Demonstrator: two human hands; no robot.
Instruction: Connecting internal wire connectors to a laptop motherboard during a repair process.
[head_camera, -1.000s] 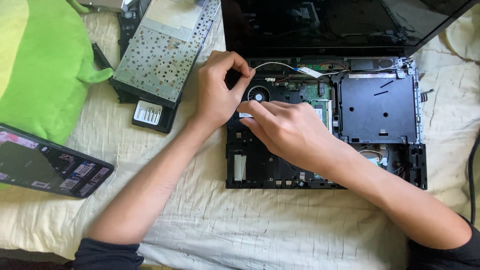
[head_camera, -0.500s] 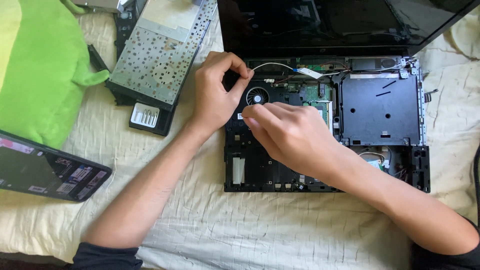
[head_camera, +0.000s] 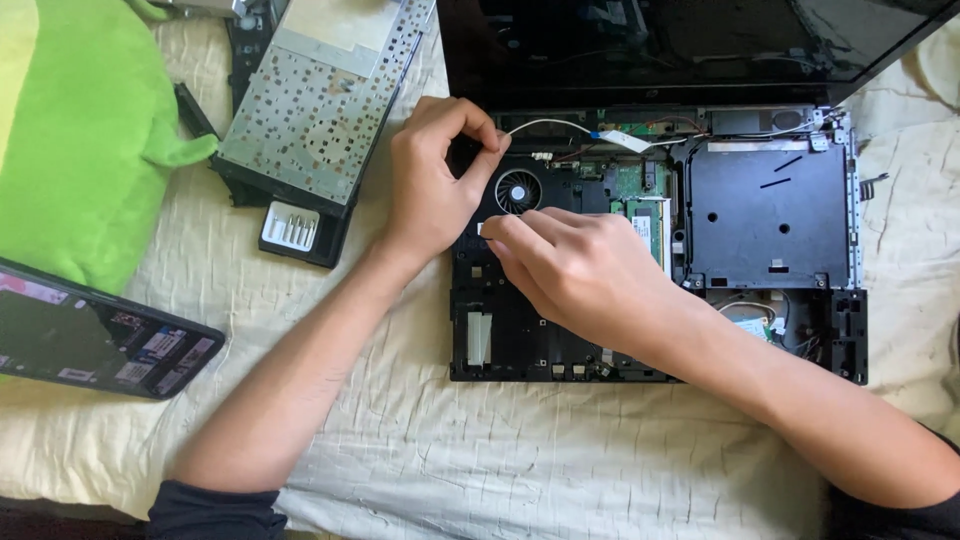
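Your left hand (head_camera: 432, 180) sits at the upper left corner of the opened laptop base (head_camera: 655, 245), fingers curled, thumb and forefinger pinched on the end of a thin white cable (head_camera: 545, 124) that arcs right along the hinge edge. The round cooling fan (head_camera: 518, 190) lies just right of that hand, under the cable, between your two hands.

Your right hand (head_camera: 575, 270) lies across the middle of the base, fingers bunched and pointing left at a spot just below the fan. Fingertips are pressed together near a small white bit; can't tell whether they grip it. A green memory board (head_camera: 650, 215) shows just above the knuckles.

The base has a big black empty bay (head_camera: 770, 215) on the right and a smaller recess below it with loose wires (head_camera: 760, 318). The dark screen (head_camera: 640, 45) stands open behind.

Left of the base: the removed keyboard (head_camera: 320, 100) lying face down, metal backing up, with a small black case of screwdriver bits (head_camera: 292, 228) touching its lower edge. Further left a green plush cushion (head_camera: 85, 140), and below it a phone (head_camera: 95, 335) with its screen lit.

Everything rests on a wrinkled cream bedsheet (head_camera: 480, 460).
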